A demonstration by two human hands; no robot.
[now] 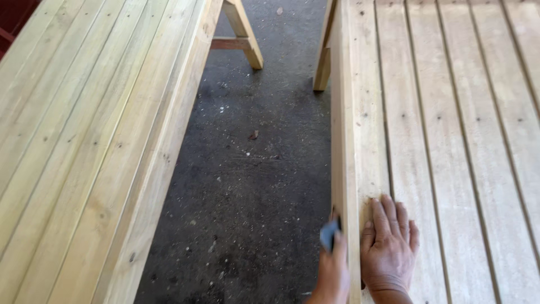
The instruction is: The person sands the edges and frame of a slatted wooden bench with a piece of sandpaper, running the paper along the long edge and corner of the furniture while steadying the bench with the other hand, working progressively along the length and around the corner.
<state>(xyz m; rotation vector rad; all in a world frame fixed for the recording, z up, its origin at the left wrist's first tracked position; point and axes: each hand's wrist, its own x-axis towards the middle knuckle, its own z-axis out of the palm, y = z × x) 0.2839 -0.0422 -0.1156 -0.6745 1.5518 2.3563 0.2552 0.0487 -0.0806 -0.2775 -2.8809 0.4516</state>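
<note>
Slatted tabletop [450, 112] of pale wood fills the right side, its edge board [344, 141] facing the dark floor [253, 169]. Right hand [389, 247] lies flat on the slats, grip open. Left hand [333, 270] presses a small blue-grey sanding pad [329, 233] against that edge, grip closed around it.

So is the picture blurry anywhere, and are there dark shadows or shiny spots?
In the head view, even daylight: no glare on the planks, no hard shadows, only the dark floor in the gap. The left hand, holding a small bluish pad against the plank edge, looks slightly smeared; the right hand, flat on top, is sharper. The plank lines fan outward, a wide-lens effect.
</note>
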